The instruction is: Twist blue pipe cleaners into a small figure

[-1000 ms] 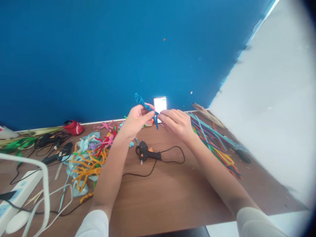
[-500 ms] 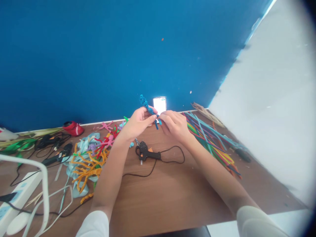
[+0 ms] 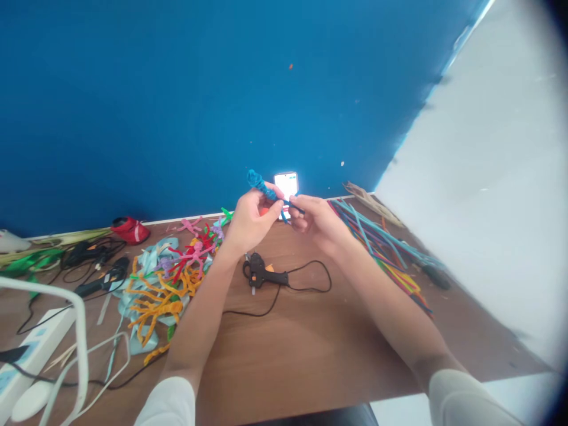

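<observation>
A twisted blue pipe-cleaner figure (image 3: 261, 183) is held up over the back of the table, its coiled thick end pointing up and left. My left hand (image 3: 252, 220) is closed around its middle, thumb and fingers pinching it. With thumb and fingertips, my right hand (image 3: 316, 218) grips one loose blue end at the figure's lower right. Another short end hangs down between the hands. Behind them a lit phone (image 3: 286, 184) leans against the blue wall. Below the hands lies a black glue gun (image 3: 261, 274) with its cord looped to the right.
Left of my arm are orange pipe-cleaner pieces (image 3: 155, 307), pink figures (image 3: 195, 253) and pale blue ribbon (image 3: 141, 300). A white power strip (image 3: 38, 340) and white bent tube (image 3: 81, 343) stand at far left. Colourful pipe cleaners (image 3: 377, 236) lie right.
My right fingers have shifted their hold, and the loose blue end now sticks out past them to the right. The figure's coiled end has tilted slightly further left.
</observation>
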`<state>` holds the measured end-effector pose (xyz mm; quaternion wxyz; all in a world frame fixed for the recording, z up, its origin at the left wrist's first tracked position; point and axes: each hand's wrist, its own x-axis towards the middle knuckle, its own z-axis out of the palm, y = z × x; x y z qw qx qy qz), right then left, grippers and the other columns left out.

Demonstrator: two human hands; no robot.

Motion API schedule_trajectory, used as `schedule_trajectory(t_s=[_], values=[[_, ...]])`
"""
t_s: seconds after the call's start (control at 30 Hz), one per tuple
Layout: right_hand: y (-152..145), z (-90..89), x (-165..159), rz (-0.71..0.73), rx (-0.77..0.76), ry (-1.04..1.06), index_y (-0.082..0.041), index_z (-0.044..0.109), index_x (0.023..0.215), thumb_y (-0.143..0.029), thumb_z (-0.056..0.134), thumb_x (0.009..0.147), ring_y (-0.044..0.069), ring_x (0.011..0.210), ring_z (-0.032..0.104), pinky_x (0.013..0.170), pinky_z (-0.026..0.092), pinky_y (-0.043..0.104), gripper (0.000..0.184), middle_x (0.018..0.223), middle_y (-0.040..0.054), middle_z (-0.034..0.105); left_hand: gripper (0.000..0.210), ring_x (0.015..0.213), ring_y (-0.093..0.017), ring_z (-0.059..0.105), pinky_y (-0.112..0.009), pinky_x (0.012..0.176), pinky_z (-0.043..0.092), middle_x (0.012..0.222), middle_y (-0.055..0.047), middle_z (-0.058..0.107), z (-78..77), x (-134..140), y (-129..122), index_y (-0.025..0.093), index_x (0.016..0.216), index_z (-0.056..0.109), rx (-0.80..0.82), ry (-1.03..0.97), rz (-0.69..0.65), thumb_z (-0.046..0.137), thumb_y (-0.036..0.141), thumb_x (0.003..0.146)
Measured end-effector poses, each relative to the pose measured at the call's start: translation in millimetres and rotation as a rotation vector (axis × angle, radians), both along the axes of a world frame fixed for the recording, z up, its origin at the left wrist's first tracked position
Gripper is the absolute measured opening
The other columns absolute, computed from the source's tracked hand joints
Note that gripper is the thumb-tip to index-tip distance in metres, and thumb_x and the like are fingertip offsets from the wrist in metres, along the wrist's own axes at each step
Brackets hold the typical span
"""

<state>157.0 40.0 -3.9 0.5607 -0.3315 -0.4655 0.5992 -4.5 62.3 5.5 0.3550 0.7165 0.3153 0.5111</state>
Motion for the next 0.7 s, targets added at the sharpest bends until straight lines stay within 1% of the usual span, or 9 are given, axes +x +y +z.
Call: schedule_trajectory(t_s=[0.07, 0.13, 0.23, 0.33, 0.43, 0.5, 0.57, 0.63, 0.7], values=[[1.3, 0.0, 1.6, -0.009, 0.003, -0.012, -0.018, 0.056, 0.065, -0.042, 0.078, 0.077, 0.004, 0.045, 0.037, 0.046, 0.027, 0.024, 0.035, 0.059, -0.0047, 0.052, 0.013, 0.083, -0.016, 0.067, -0.027, 0.074, 0.054, 0.094, -0.006, 0.070, -0.6, 0.5, 0.1, 0.017, 0.094, 0.066, -0.027, -0.010, 0.006, 0.069, 0.025, 0.085], [2.6, -2.1, 3.2, -0.155, 0.134, -0.089, -0.019, 0.058, 0.073, -0.042, 0.078, 0.080, 0.006, 0.045, 0.041, 0.046, 0.028, 0.024, 0.031, 0.060, -0.0043, 0.057, 0.015, 0.078, -0.015, 0.066, -0.026, 0.070, 0.054, 0.089, -0.005, 0.070, -1.6, 0.5, 1.0, 0.017, 0.094, 0.067, -0.079, -0.045, 0.028, 0.071, 0.026, 0.083], [4.9, -6.3, 9.5, -0.341, 0.441, -0.326, -0.023, 0.059, 0.092, -0.037, 0.072, 0.088, 0.009, 0.050, 0.050, 0.050, 0.036, 0.024, 0.019, 0.066, -0.0041, 0.063, 0.019, 0.077, -0.014, 0.066, -0.024, 0.070, 0.053, 0.087, -0.004, 0.070, -3.4, -0.7, 3.4, 0.016, 0.094, 0.068, -0.156, -0.131, 0.034, 0.075, 0.027, 0.079], [8.1, -10.1, 20.3, -0.436, 0.848, -0.727, -0.023, 0.064, 0.098, -0.030, 0.061, 0.098, 0.012, 0.065, 0.058, 0.062, 0.042, 0.026, 0.008, 0.078, -0.0001, 0.067, 0.025, 0.078, -0.013, 0.066, -0.023, 0.070, 0.052, 0.089, -0.004, 0.071, -4.5, -2.8, 5.8, 0.016, 0.095, 0.069, -0.222, -0.178, 0.011, 0.078, 0.029, 0.077], [11.5, -13.4, 28.3, -0.480, 1.102, -1.063, -0.021, 0.068, 0.108, -0.024, 0.050, 0.103, 0.014, 0.076, 0.060, 0.069, 0.043, 0.028, 0.018, 0.089, 0.0047, 0.070, 0.027, 0.075, -0.012, 0.064, -0.023, 0.067, 0.052, 0.086, -0.003, 0.071, -4.3, -4.1, 7.0, 0.015, 0.095, 0.070, -0.267, -0.187, 0.015, 0.079, 0.031, 0.076], [13.0, -15.1, 29.0, -0.541, 1.158, -1.190, -0.021, 0.067, 0.110, -0.022, 0.047, 0.104, 0.014, 0.074, 0.058, 0.067, 0.040, 0.029, 0.022, 0.089, 0.0054, 0.070, 0.027, 0.073, -0.012, 0.064, -0.023, 0.067, 0.052, 0.084, -0.003, 0.070, -4.0, -4.0, 7.0, 0.015, 0.093, 0.069, -0.277, -0.189, 0.012, 0.080, 0.031, 0.074], [13.5, -16.2, 26.0, -0.634, 1.176, -1.275, -0.020, 0.067, 0.105, -0.021, 0.046, 0.104, 0.014, 0.070, 0.055, 0.064, 0.036, 0.029, 0.022, 0.084, 0.0047, 0.068, 0.026, 0.070, -0.012, 0.063, -0.023, 0.065, 0.051, 0.080, -0.002, 0.068, -4.0, -3.2, 6.7, 0.015, 0.092, 0.068, -0.278, -0.178, 0.000, 0.081, 0.029, 0.074], [13.0, -16.8, 20.6, -0.693, 1.146, -1.324, -0.019, 0.066, 0.101, -0.021, 0.044, 0.104, 0.014, 0.068, 0.052, 0.062, 0.033, 0.030, 0.022, 0.081, 0.0047, 0.065, 0.023, 0.064, -0.011, 0.060, -0.022, 0.060, 0.049, 0.074, 0.000, 0.066, -4.2, -1.8, 5.8, 0.016, 0.092, 0.067, -0.272, -0.148, -0.003, 0.078, 0.028, 0.076], [11.5, -16.6, 14.5, -0.680, 1.081, -1.306, -0.019, 0.063, 0.099, -0.020, 0.041, 0.103, 0.015, 0.069, 0.050, 0.062, 0.031, 0.031, 0.023, 0.083, 0.0057, 0.063, 0.019, 0.063, -0.011, 0.060, -0.023, 0.058, 0.048, 0.072, 0.000, 0.065, -4.0, -0.2, 3.9, 0.017, 0.092, 0.066, -0.226, -0.110, 0.012, 0.075, 0.027, 0.079]])
